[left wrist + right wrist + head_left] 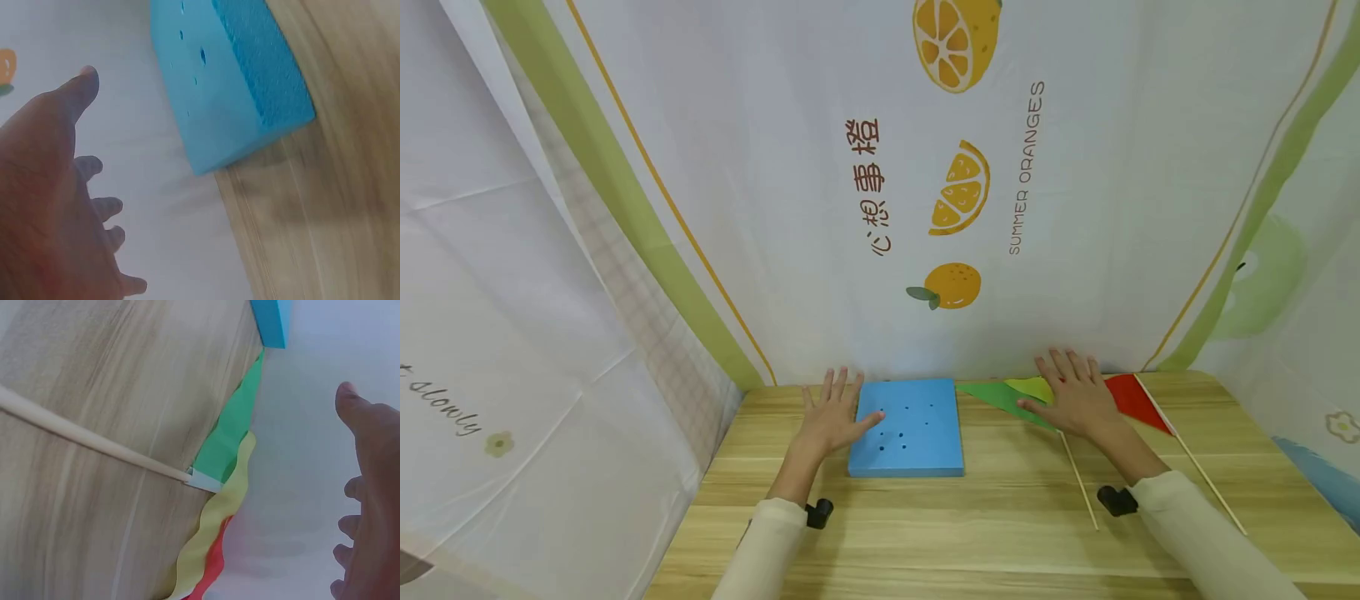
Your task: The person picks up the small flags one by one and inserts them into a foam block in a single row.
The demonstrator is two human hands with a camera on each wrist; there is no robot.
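Observation:
My left hand, fingers spread, hovers by the left edge of a blue foam block, its thumb reaching over the block in the head view. Several small holes dot the block's top. In the left wrist view the hand is apart from the block. My right hand, also spread and holding nothing, is above the paper flags. A green flag on a thin wooden stick lies left of it, a yellow flag is partly hidden beneath it, and a red flag lies to its right.
The wood-grain table ends at a white curtain printed with oranges. More curtain hangs at the left and right sides. The red flag's stick slants toward the table's right front. Each wrist wears a small black device.

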